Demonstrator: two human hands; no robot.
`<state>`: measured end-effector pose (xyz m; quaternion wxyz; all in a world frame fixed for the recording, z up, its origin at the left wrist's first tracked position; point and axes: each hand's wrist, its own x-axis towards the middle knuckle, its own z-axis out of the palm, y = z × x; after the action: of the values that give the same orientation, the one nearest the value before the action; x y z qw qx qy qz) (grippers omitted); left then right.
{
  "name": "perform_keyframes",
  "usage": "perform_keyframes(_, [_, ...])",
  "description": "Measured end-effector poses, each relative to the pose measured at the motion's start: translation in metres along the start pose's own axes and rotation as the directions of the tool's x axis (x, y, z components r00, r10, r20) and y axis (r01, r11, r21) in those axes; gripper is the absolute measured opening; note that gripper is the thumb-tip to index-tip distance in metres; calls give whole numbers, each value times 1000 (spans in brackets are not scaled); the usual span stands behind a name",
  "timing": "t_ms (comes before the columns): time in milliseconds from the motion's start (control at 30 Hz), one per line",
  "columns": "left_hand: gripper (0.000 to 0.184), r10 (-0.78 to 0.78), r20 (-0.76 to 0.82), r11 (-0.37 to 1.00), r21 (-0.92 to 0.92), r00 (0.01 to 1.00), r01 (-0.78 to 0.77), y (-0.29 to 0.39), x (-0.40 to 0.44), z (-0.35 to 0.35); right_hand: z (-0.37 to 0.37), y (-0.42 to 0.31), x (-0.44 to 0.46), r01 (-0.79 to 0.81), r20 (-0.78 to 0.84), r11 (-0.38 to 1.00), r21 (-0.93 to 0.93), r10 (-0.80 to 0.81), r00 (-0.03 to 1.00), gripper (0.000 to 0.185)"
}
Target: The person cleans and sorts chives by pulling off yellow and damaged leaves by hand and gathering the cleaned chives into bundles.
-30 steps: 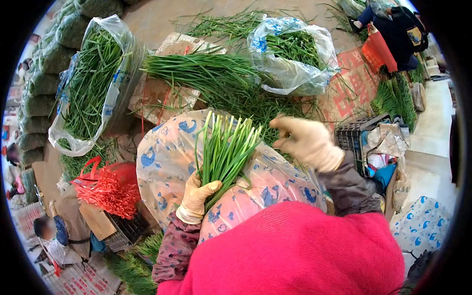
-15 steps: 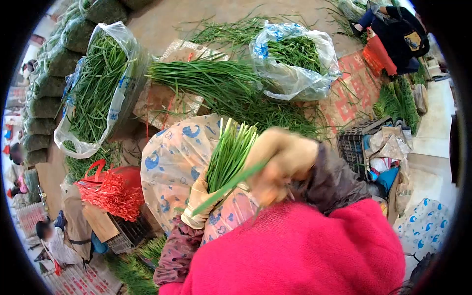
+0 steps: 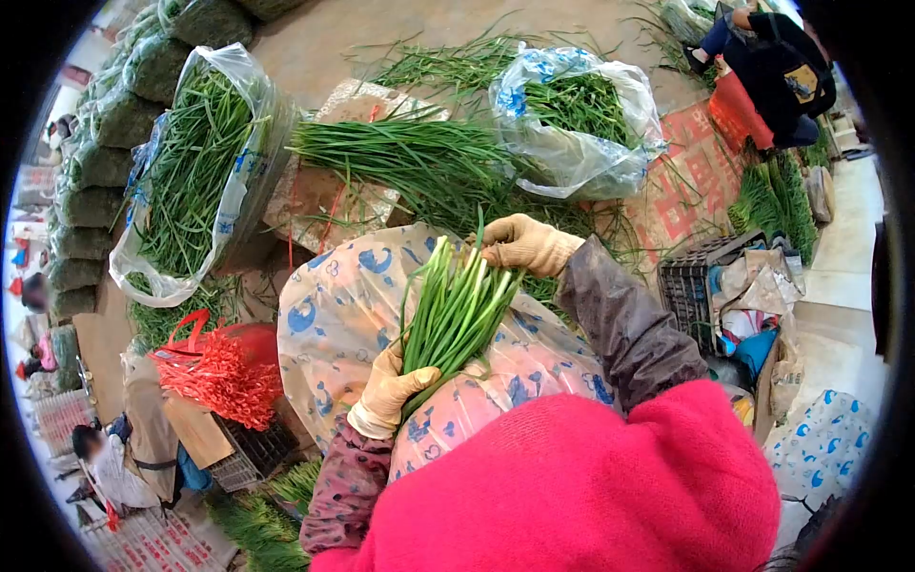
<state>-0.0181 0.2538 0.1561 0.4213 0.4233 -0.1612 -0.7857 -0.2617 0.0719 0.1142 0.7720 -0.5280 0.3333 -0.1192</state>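
Note:
My left hand (image 3: 389, 389), in a cream work glove, is wrapped round a bunch of garlic chives (image 3: 456, 310) over my lap. The pale stem ends point away from me. At those ends my gloved right hand (image 3: 527, 245) has its fingers closed on stems at the top of the bunch; a green leaf tip sticks up beside the fingertips. A patterned plastic apron (image 3: 329, 291) covers my lap beneath the bunch. Beyond it, a loose pile of garlic chives (image 3: 400, 153) lies across a low board (image 3: 357, 224).
Plastic bags of greens stand left (image 3: 250, 205) and right (image 3: 586, 172) of the board. Red plastic ties (image 3: 219, 381) lie at my left, and a black crate (image 3: 688, 286) stands at right. Stacked green bundles (image 3: 100, 205) line the far left. A person in dark clothes (image 3: 782, 81) sits at upper right.
My right hand, blurred before near my chest with a long leaf below it, has moved up to the stem ends. The bunch has tilted to the right in my left hand.

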Motion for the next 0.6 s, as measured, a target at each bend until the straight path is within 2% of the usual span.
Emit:
perform_keyframes(33, [71,-5,-1,1000,3,1000,5,2,0,1,6,-12,-1,19,-56,999,-41,-22,998,27])
perform_keyframes(100, [76,46,41,981,188,998,-53,7,-2,7,16,-22,0,-18,-156,994,-110,0,988,23])
perform_keyframes(167, [77,88,18,978,186,996,-90,5,-3,16,26,-36,1,26,-200,979,-204,-68,977,22])
perform_keyframes(233, [73,51,-78,959,282,996,-27,6,-4,16,39,-54,0,45,-292,902,-428,-186,938,25])
perform_keyframes(267, [73,51,-82,958,287,995,-26,6,-5,15,42,-56,2,27,-321,836,-549,-240,916,28])
perform_keyframes(367, [61,0,-108,996,93,994,10,5,-3,5,41,-52,6,37,-386,781,-624,-349,854,29])
perform_keyframes(400, [59,12,-125,990,144,992,6,4,-4,1,39,-53,6,110,-399,759,-641,-452,797,25])
perform_keyframes(433, [59,8,-125,990,142,992,10,1,-4,-5,39,-59,-3,187,-438,803,-566,-485,757,19])
perform_keyframes(500, [60,11,-73,1000,25,997,-9,-5,-4,-14,18,-61,-11,337,-564,869,-362,-492,663,18])
perform_keyframes(600, [58,32,-74,999,-4,997,-32,-2,-5,-13,-23,-70,-46,199,-767,950,-241,-312,561,22])
